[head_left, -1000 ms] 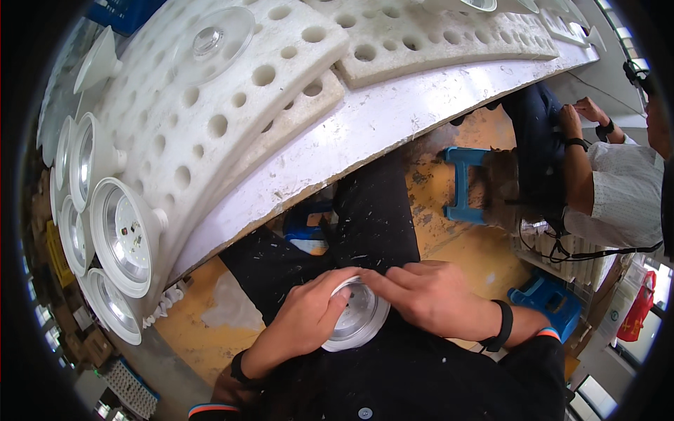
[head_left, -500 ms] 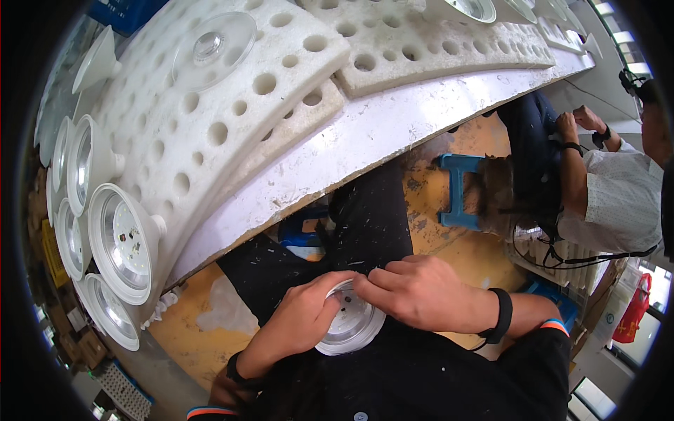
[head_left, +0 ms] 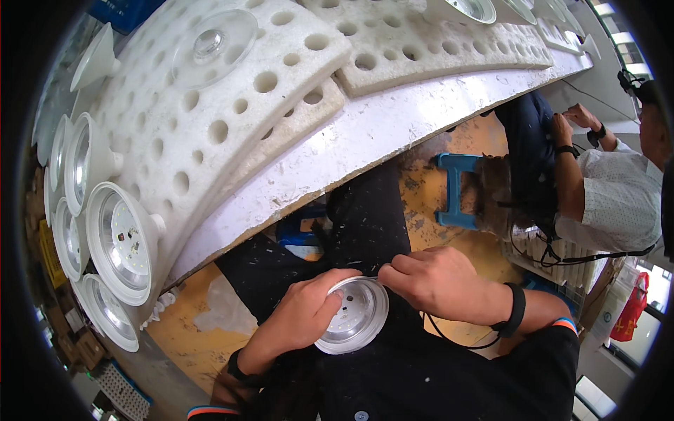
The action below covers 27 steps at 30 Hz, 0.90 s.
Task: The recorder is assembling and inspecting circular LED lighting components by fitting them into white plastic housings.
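Note:
On my lap, a round white LED lamp housing lies with its open face up, a shiny inner ring and a small LED board showing inside. My left hand is closed on its left rim, the thumb reaching over the edge. My right hand is curled at the upper right of the rim, its fingertips pinched together. Whatever they pinch, if anything, is too small to make out. A band sits on each wrist, and a dark cord hangs from the right one.
White foam boards with round holes cover much of the white table. A clear disc rests on one. Several lamp housings stand along the left edge. To the right, a seated co-worker is near a blue stool.
My right hand has moved right and slightly up from over the housing, uncovering more of its rim. The left hand keeps its hold. The co-worker's hands have shifted slightly.

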{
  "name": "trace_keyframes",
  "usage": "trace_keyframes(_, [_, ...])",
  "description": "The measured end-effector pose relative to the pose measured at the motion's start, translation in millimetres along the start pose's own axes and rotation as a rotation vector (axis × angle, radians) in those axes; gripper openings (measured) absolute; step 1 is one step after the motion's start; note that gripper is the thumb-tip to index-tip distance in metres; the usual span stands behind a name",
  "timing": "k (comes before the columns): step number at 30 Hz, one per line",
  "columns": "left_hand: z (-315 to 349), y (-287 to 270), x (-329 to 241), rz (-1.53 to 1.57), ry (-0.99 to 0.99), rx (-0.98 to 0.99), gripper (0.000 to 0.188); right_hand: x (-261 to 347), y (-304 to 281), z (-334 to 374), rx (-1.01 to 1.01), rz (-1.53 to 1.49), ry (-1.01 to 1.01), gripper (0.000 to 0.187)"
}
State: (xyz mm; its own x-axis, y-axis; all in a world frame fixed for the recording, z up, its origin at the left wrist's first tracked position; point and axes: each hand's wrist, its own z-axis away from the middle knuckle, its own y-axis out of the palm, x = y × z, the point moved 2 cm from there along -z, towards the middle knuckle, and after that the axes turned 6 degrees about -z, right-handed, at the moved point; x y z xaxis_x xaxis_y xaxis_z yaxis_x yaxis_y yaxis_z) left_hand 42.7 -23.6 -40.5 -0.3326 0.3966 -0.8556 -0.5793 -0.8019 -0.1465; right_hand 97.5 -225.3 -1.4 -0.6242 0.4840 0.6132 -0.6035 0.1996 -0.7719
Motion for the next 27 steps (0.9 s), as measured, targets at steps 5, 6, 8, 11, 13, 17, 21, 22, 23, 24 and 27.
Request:
trace_keyframes(5, [-3,-3,2,-0.024,-0.006,0.002,0.037,6,18,-18,-0.122,-0.025,-0.081,0.016])
trace_keyframes(6, [-2,-6,5,-0.007,-0.043,-0.002,0.036,5,19,-19,-0.122,-0.024,-0.087,0.016])
trace_keyframes(8, [-4,-10,3,0.002,0.009,0.03,0.035,3,17,-18,-0.197,-0.135,-0.112,0.018])
trace_keyframes(11, [-8,-19,0,-0.031,0.016,0.102,0.034,-6,16,-9,-0.3,-0.126,0.012,0.031])
trace_keyframes(13, [-4,-19,-4,-0.069,-0.036,0.147,0.034,-8,10,-2,-0.26,-0.079,0.0,0.039])
trace_keyframes(17, [-2,-18,-7,-0.104,-0.062,0.133,0.033,-5,11,4,-0.249,-0.044,-0.073,0.056])
trace_keyframes(21, [-3,-17,-10,-0.098,-0.088,0.12,0.033,-3,8,5,-0.227,0.011,-0.062,0.055])
trace_keyframes(22, [-4,-16,-10,-0.1,-0.086,0.119,0.033,-3,8,6,-0.217,-0.009,-0.073,0.056])
trace_keyframes(23, [-4,-16,-10,-0.116,-0.073,0.112,0.032,-3,8,6,-0.206,-0.028,-0.083,0.057])
trace_keyframes(24, [-4,-15,-10,-0.132,-0.06,0.104,0.032,-3,8,5,-0.208,-0.027,-0.084,0.057])
trace_keyframes(27, [-4,-13,-9,-0.167,-0.083,0.107,0.031,-2,11,4,-0.152,-0.018,-0.09,0.057])
